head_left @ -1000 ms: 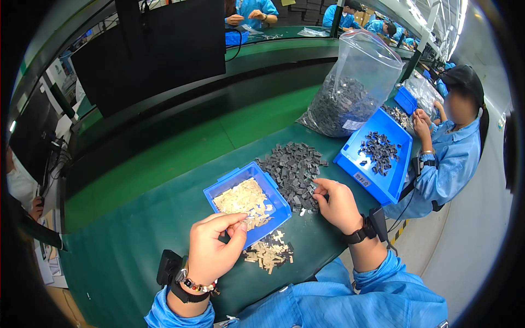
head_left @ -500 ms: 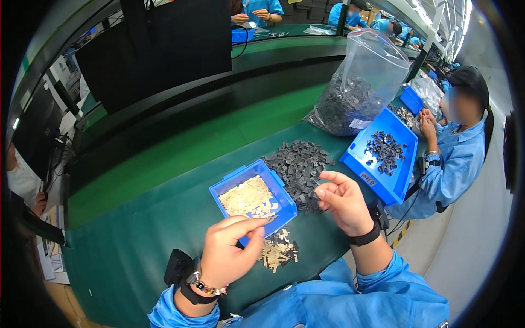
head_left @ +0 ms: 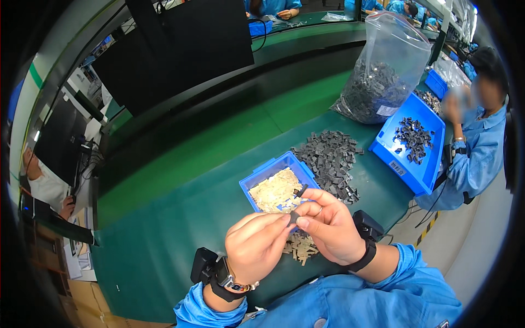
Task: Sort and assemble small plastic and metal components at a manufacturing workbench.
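My left hand (head_left: 256,246) and my right hand (head_left: 334,232) meet above the near side of a small blue bin, fingertips together. Pinched between them is a small dark grey piece (head_left: 293,219). Another small black piece (head_left: 301,190) shows at my right index and middle fingertips. Cream-coloured flat pieces (head_left: 276,188) fill much of the blue bin (head_left: 302,168). Just below the hands lies a loose heap of tan and dark strips (head_left: 301,250), partly covered by them. Beyond the bin, to its right, spreads a pile of dark grey pieces (head_left: 331,161).
A larger blue tray (head_left: 391,147) with black pieces stands at right, beside a clear zip bag (head_left: 377,82) of dark parts. A co-worker in blue (head_left: 478,147) sits beyond it. A black panel (head_left: 175,60) hangs over the green table (head_left: 180,240).
My hands have come together from apart, now meeting at a dark grey piece. A black piece now shows at my right fingertips. The whole view has shifted, moving the scene rightward.
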`<state>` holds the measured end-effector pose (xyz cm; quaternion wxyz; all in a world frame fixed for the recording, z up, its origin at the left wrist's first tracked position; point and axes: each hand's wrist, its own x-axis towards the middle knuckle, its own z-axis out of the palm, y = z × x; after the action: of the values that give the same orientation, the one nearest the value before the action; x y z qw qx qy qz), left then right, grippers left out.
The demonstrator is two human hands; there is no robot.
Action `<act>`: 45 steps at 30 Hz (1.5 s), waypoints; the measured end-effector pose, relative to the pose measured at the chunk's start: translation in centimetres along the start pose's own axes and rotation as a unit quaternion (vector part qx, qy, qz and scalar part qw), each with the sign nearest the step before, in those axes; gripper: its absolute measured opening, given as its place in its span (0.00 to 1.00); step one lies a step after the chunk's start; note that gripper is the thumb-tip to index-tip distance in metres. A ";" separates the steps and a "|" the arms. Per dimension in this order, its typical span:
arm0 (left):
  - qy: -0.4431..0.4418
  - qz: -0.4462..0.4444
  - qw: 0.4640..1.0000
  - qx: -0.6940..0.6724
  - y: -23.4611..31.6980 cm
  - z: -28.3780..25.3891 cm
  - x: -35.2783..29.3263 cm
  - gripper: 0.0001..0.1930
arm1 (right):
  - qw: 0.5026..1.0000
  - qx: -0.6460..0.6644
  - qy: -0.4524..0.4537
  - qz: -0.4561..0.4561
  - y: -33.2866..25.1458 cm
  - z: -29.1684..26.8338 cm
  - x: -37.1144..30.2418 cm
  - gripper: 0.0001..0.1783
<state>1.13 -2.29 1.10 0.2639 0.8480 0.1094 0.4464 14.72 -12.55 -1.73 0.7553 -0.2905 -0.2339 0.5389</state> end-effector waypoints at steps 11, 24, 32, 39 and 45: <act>-0.032 0.042 0.998 0.029 -0.6 -0.6 -0.1 0.12 | 0.965 -0.257 -0.016 -0.044 -2.8 0.2 0.5 0.03; -0.004 0.068 0.996 0.059 -0.2 -0.2 0.2 0.10 | 0.945 -0.314 -0.004 -0.089 -2.4 0.3 0.4 0.03; -0.002 0.068 0.996 0.058 -0.1 -0.2 0.2 0.11 | 0.939 -0.331 -0.008 -0.088 -2.5 0.2 0.5 0.03; -0.003 0.070 0.996 0.056 -0.1 -0.1 0.1 0.11 | 0.947 -0.311 -0.006 -0.082 -2.9 0.5 0.5 0.04; -0.014 0.080 0.995 0.061 -0.4 -0.3 0.0 0.11 | 0.960 -0.274 -0.004 0.057 -4.6 0.4 0.6 0.02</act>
<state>0.95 -1.82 1.03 0.1764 0.8746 0.0646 0.4469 17.75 -13.01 1.80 0.6138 -0.4968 -0.3584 0.4980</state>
